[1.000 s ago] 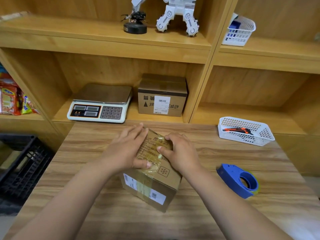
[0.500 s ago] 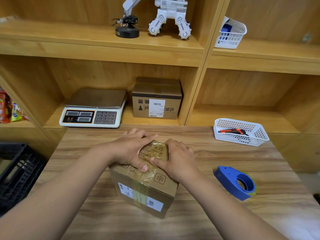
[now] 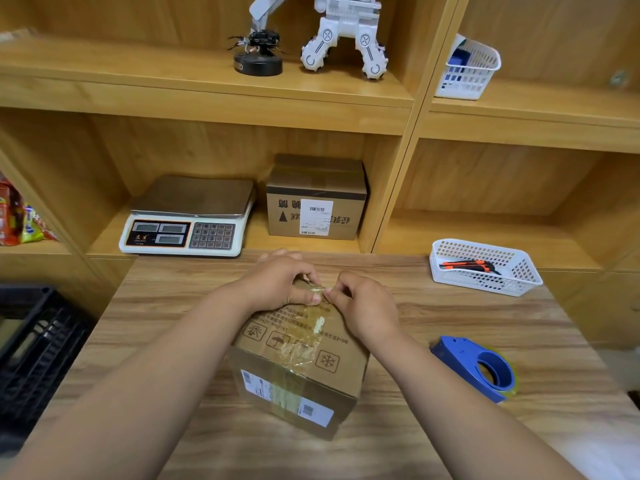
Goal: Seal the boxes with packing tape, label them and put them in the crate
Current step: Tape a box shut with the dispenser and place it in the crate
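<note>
Fingers [image 3: 313, 298] of the left hand [image 3: 277, 282] and right hand [image 3: 367, 308] are pinching a crinkled tape end [image 3: 316, 289] at the far top edge of the box [image 3: 304, 372], which is sitting centre-frame on the counter [image 3: 173, 306]. The cardboard is looking stiff and light, probably favouring a grip on 2 opposite sides.

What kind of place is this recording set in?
Probably a packing or shipping station: a white electronic weighing scale and a labelled brown cardboard box sit in wooden shelving, and a blue tape dispenser lies on the wood-grain table.
</note>
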Motion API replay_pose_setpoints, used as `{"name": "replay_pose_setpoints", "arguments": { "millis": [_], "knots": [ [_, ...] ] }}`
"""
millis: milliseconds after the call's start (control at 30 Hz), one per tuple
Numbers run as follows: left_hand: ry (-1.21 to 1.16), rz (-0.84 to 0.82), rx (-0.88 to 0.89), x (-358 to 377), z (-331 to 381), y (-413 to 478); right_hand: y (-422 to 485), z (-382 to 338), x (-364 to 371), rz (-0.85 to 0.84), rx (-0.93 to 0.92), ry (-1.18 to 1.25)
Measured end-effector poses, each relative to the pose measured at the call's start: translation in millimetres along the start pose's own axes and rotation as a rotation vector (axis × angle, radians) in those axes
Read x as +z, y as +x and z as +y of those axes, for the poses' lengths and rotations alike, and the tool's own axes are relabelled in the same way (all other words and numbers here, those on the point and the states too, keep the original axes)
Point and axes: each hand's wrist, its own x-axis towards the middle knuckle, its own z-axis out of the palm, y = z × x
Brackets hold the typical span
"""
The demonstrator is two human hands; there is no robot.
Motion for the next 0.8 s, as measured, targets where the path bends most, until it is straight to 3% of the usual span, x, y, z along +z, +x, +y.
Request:
{"name": "replay_pose_setpoints", "arguments": {
  "millis": [300,600,800],
  "knots": [
    [-0.156,0.065,-0.048,5.3,-4.6,5.5,-0.3,-4.0,5.3,0.078,-0.009,-0.032],
    [-0.226,0.076,-0.093,11.3,-6.3,6.4,19.6,-4.7,3.8,-0.151,0.171,0.205],
    [-0.217,0.078,-0.085,8.4,-2.0,5.3,4.3,0.5,-0.1,-0.063,0.005,0.078]
  ]
}}
